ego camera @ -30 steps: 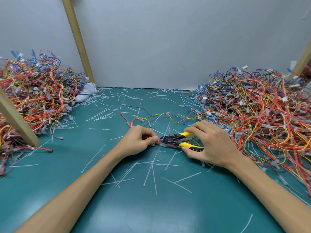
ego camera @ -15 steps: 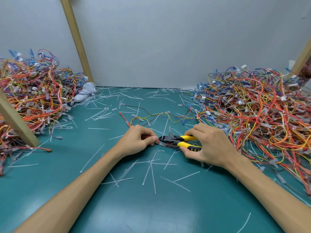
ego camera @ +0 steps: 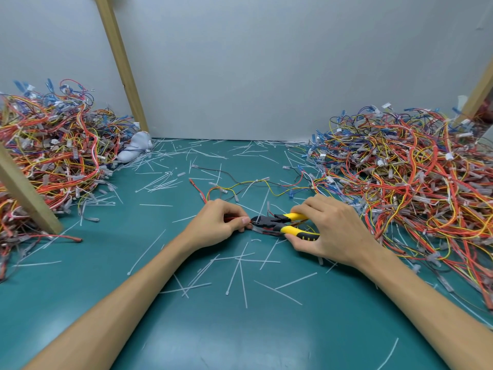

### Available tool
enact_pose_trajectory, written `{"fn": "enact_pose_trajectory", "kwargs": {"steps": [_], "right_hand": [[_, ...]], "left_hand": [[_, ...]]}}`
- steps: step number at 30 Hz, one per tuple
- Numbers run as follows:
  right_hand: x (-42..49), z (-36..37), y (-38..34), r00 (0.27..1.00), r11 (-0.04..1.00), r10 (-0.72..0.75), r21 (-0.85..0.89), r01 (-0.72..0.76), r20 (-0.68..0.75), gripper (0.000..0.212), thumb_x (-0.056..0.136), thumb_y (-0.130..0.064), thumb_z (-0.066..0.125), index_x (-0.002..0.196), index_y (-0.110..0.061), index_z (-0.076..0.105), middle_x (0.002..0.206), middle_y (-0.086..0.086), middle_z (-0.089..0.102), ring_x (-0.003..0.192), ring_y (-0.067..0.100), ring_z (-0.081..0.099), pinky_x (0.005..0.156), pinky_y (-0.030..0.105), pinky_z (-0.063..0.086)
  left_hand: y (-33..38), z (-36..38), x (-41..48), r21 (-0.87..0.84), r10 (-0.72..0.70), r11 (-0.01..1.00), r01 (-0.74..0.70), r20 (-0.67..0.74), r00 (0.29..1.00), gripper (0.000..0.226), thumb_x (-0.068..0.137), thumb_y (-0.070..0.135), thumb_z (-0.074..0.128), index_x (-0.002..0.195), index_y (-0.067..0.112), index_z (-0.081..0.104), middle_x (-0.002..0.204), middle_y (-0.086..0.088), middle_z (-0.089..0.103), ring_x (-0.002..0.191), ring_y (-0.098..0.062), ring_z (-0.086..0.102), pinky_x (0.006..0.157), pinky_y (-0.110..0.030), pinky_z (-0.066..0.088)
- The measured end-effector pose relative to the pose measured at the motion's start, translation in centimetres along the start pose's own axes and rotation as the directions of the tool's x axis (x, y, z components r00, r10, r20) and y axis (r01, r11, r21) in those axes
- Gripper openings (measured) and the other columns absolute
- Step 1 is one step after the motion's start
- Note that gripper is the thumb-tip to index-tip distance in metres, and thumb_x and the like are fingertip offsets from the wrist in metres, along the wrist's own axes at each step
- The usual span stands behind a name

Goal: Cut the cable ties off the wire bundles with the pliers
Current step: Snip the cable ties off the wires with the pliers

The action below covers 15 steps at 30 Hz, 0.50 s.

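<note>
My right hand grips the yellow-handled pliers, whose black jaws point left toward my left hand. My left hand pinches a small wire bundle of red wires between thumb and fingers, right at the jaw tips. The bundle's wires run under the pliers toward my right hand. The cable tie on it is too small to make out. Both hands rest low on the green mat at its centre.
A large heap of tangled wire bundles fills the right side, another heap the left. Cut white cable ties litter the mat. Loose wires lie behind my hands. Wooden posts stand at left; a white cloth lies by the wall.
The pliers' handles have come a little closer together and the jaws sit nearer my left thumb. Both hands stay almost in place.
</note>
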State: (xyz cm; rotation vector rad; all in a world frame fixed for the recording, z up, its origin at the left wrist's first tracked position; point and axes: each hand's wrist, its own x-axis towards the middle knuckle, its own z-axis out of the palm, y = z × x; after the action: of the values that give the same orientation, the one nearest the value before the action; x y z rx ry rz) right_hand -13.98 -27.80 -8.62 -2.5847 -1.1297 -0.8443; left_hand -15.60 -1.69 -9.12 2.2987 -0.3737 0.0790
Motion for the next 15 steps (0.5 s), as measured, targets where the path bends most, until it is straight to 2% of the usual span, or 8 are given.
{"fn": "enact_pose_trajectory", "kwargs": {"steps": [3,8,12,15], "right_hand": [[0.03,-0.06,-0.01,1.0,1.0,-0.001,-0.002,0.001,0.011,0.043,0.081,-0.056,0.061,0.096,-0.017,0.07,0.082,-0.003,0.062,0.076,0.02,0.059,0.067,0.032,0.051],[0.11,-0.24,-0.17,0.999,1.0,0.018,0.004,-0.018,0.03,0.04,0.078,-0.052,0.069,0.094,-0.016,0.07,0.081,-0.003,0.062,0.076,0.019,0.059,0.066,0.031,0.05],[0.18,-0.26,-0.34,0.999,1.0,0.027,0.005,-0.027,0.034,0.037,0.076,-0.05,0.073,0.091,-0.016,0.07,0.079,-0.004,0.061,0.075,0.018,0.059,0.063,0.028,0.048],[0.1,-0.3,-0.36,0.999,0.999,0.032,0.012,-0.033,0.043,0.038,0.077,-0.051,0.072,0.092,-0.017,0.069,0.08,-0.004,0.061,0.076,0.018,0.059,0.063,0.027,0.047]], "left_hand": [[-0.05,0.01,0.0,0.005,0.0,1.0,0.0,0.0,1.0,0.025,0.094,0.014,0.06,0.072,0.024,0.068,0.06,0.012,0.063,0.054,0.001,0.049,0.055,-0.011,0.034],[-0.22,-0.02,0.06,0.011,-0.001,1.0,0.001,0.001,1.0,0.028,0.094,0.016,0.06,0.07,0.028,0.066,0.061,0.012,0.063,0.053,-0.001,0.047,0.054,-0.013,0.033],[-0.34,0.02,0.06,0.012,-0.006,1.0,0.006,-0.001,1.0,0.023,0.094,0.016,0.06,0.073,0.02,0.07,0.06,0.013,0.063,0.052,-0.001,0.046,0.054,-0.013,0.033],[-0.32,-0.03,0.03,0.012,0.003,1.0,-0.003,-0.002,1.0,0.028,0.094,0.016,0.06,0.069,0.028,0.066,0.06,0.014,0.063,0.052,-0.001,0.047,0.053,-0.012,0.032]]}}
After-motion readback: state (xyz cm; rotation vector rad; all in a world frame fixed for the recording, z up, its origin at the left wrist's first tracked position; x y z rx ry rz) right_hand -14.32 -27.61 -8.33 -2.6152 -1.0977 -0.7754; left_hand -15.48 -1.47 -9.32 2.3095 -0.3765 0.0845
